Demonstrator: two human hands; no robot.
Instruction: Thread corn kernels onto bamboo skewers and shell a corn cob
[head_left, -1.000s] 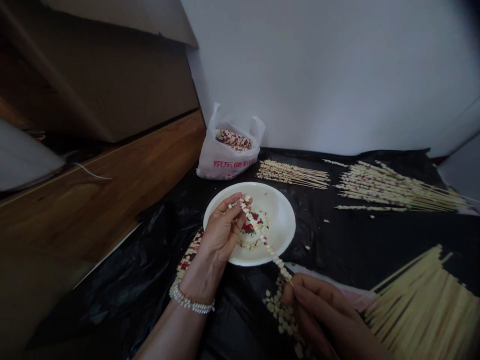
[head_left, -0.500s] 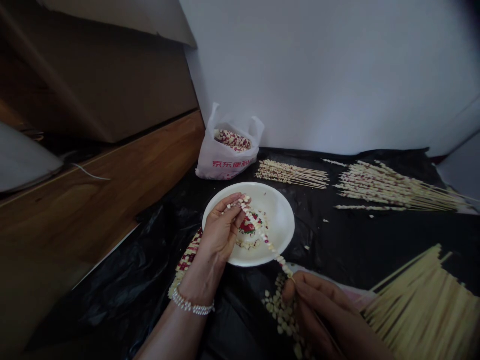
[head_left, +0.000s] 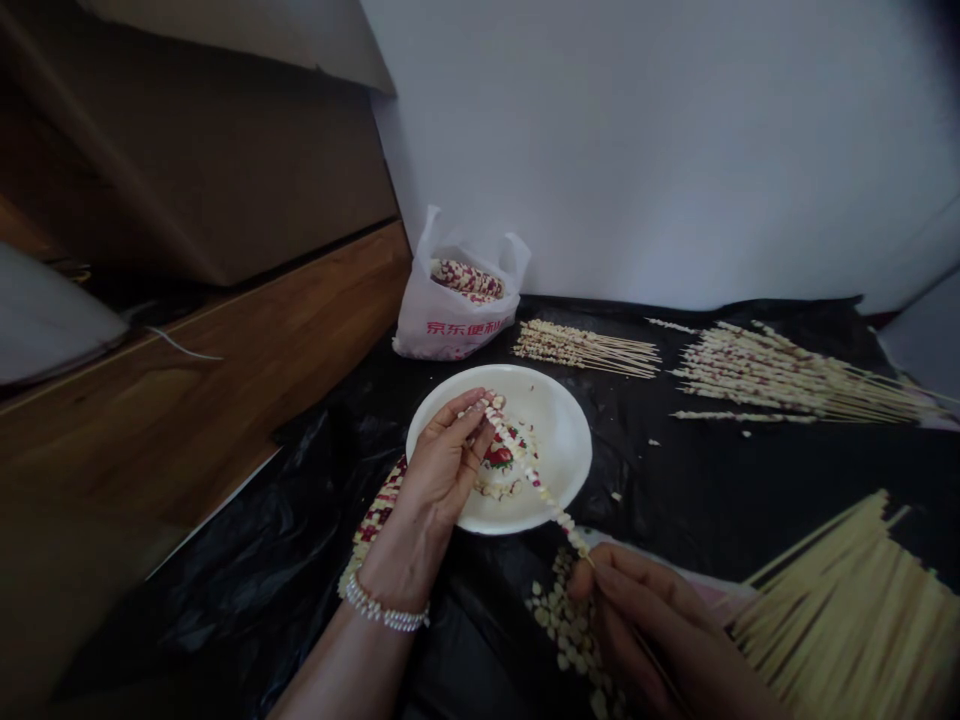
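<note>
A skewer of corn kernels, cream with a few dark red ones, slants across the white bowl. My right hand pinches its lower end, where the bare stick enters the fingers. At the upper tip, my left hand has its fingers closed around some corn kernels; whether they also grip the stick is hidden. Loose kernels lie in the bowl over a red printed pattern. Beneath the left forearm, a red-and-cream corn cob is partly covered. Pale kernels are heaped beside the right hand.
Black plastic sheeting covers the surface. Behind the bowl stands a white plastic bag with corn cobs. Filled skewers and a larger pile of skewers lie farther right. Bare sticks are at lower right; a wooden panel borders the left.
The left fingers have shifted very slightly at the skewer's tip. Both hands keep their hold, and the skewer lies at nearly the same slant.
</note>
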